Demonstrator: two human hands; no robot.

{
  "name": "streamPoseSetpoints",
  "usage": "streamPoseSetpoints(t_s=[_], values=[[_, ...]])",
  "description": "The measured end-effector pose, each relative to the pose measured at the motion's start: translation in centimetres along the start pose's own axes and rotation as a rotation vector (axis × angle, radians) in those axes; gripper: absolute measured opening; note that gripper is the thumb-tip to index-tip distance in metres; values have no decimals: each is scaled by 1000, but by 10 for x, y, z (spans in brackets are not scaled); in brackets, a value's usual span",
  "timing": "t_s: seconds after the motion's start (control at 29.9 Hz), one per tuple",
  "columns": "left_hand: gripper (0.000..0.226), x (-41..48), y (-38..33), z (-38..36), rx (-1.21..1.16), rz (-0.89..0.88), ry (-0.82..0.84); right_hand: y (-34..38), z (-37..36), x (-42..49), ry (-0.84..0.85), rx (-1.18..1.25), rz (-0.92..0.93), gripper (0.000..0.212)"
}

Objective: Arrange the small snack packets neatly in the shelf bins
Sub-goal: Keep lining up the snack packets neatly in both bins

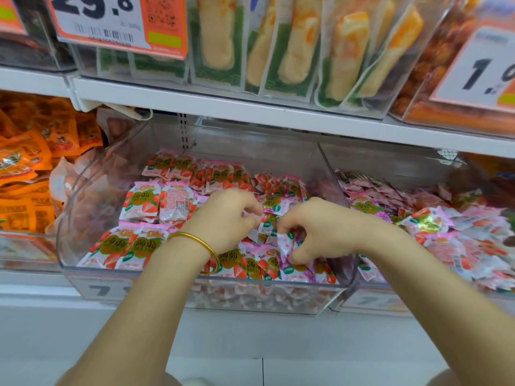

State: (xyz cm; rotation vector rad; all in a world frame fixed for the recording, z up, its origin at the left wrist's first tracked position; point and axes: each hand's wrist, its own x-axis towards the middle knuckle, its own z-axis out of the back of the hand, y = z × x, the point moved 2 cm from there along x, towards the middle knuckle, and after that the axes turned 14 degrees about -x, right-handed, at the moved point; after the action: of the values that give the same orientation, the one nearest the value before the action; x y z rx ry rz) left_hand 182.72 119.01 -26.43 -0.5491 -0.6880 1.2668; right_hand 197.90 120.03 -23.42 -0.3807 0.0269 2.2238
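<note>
I face shop shelving, and everything here sits around the clear middle bin (195, 291) under a white shelf board (250, 107). Above the bin stand long yellow snack sticks in green-edged pouches (281, 51); left of it lie orange packets (25, 190), and right of it a neighbouring bin (390, 302) holds a loose heap of pink and white packets. Inside the middle bin the strawberry snack packets (139, 201) stand in rows at the back and along its left side, faces up and forward so the print reads. Towards its front right corner they are jumbled, which is why both my hands work there. My right hand (320, 232) has fingers and thumb curled round one white packet with purple print (287, 246), lifted just clear of the pile, I judge to turn it and seat it in line. My left hand (223, 218), gold bangle (195, 240) at the wrist, curls its fingers down among the packets at the bin's middle; whether it pinches one I cannot tell.
</note>
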Motion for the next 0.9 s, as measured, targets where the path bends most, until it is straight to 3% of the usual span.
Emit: streamPoseSetpoints(t_s=[0.1,0.17,0.27,0.37,0.43,0.5,0.63,0.7,0.77,0.8,0.83,0.9], values=[[19,-6,-12,-4,-580,217,142,-4,7,-5,-201,151,-65,19],[22,-11,-19,-10,-856,352,252,-3,8,-6,-298,258,-89,23],[29,-13,-23,-16,-845,406,253,-2,-2,-5,-325,438,-93,43],[13,-11,-25,-19,-899,457,207,-4,-10,-10,-355,653,-92,58],[15,-9,-25,-20,-978,508,141,-4,-13,-15,-386,822,-76,66],[28,-7,-22,-21,-1054,532,104,-3,-14,-19,-433,955,-52,65],[28,-7,-20,-20,-1319,510,93,2,-12,-24,-544,1021,1,55],[32,-7,-19,-22,-1284,470,20,2,-11,-25,-571,1109,3,54],[27,-6,-17,-20,-1226,446,-100,-3,-10,-27,-621,1047,-78,48],[25,-4,-13,-17,-1190,438,-169,-6,-8,-29,-623,901,-132,42],[26,-2,-10,-14,-1155,430,-227,-8,-6,-31,-576,699,-172,34],[36,0,-6,-11,-1121,424,-284,-5,-5,-28,-319,295,-167,18]])
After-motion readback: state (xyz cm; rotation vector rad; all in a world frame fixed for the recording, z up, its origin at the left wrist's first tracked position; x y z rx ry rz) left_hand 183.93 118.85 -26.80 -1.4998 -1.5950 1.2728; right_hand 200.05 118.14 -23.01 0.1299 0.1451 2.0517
